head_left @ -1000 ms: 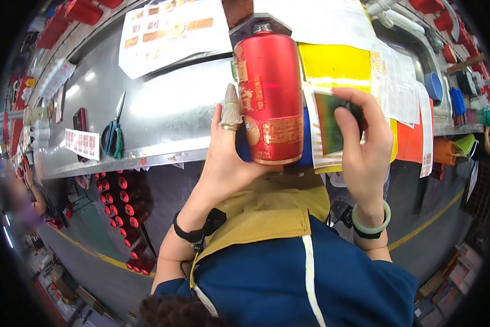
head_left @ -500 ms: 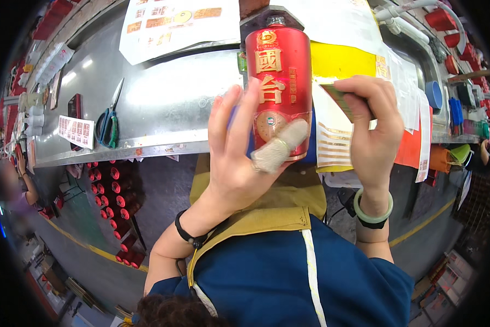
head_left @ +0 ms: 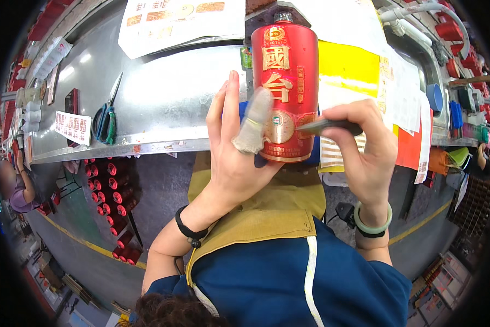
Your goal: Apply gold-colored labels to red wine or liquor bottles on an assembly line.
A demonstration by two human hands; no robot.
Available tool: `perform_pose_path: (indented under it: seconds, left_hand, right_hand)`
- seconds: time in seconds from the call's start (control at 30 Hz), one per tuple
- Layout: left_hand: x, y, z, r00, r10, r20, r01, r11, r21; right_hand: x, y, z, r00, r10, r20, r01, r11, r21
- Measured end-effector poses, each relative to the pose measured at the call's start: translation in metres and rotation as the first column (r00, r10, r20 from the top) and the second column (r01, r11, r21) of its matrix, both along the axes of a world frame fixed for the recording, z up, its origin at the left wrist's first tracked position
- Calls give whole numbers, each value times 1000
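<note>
A red bottle (head_left: 305, 60) with raised gold characters and a round gold label (head_left: 277, 126) lies with its neck pointing away and its base over the table's front edge. My left hand (head_left: 237, 158) steadies it at the lower left side. Its thumb is mostly hidden by the bottle, and one finger wears a beige cloth finger cover (head_left: 256, 117). In my right hand (head_left: 370, 152), thumb and fingers pinch a dark, slim pointed tool (head_left: 340, 126), blurred by motion. Its tip is at the bottle's lower right, next to the round label.
Scissors (head_left: 107, 117) and a small label sheet (head_left: 73, 128) lie on the metal table (head_left: 179, 82) at left. Printed sheets (head_left: 182, 24) and a yellow sheet (head_left: 348, 65) lie around the bottle. Red bottles (head_left: 114, 191) stand below the table; another person (head_left: 24, 188) is far left.
My right hand has moved left and down, bringing the dark tool to the bottle. The left hand's covered finger has lifted off the round label and now points upward.
</note>
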State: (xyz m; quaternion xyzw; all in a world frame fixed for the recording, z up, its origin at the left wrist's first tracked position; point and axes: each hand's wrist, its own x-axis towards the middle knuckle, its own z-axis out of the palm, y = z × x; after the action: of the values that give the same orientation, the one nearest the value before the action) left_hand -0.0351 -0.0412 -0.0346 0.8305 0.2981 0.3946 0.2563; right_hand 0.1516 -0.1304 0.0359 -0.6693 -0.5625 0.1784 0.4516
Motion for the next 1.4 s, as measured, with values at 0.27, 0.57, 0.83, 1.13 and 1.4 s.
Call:
perform_pose_path:
  seconds: [0.27, 0.57, 0.83, 1.13, 1.4]
  left_hand:
    - [-2, 4, -15, 996, -73, -54, 65, 988, -142]
    - [2, 5, -12, 993, -80, -88, 62, 980, -190]
    - [4, 4, -15, 998, -50, -33, 37, 951, -308]
    - [0, 5, -16, 998, -54, 10, 53, 908, -416]
    - [1, 1, -9, 998, -54, 35, 64, 892, -447]
  right_hand:
    - [7, 1, -9, 934, -34, 355, -77, 953, 295]
    - [1, 7, -7, 970, -14, 243, -34, 981, 192]
    - [10, 1, -16, 872, -10, 490, -175, 928, 330]
    - [25, -32, -27, 974, -27, -224, 100, 942, 321]
    - [11, -34, -33, 903, -45, -426, 173, 949, 265]
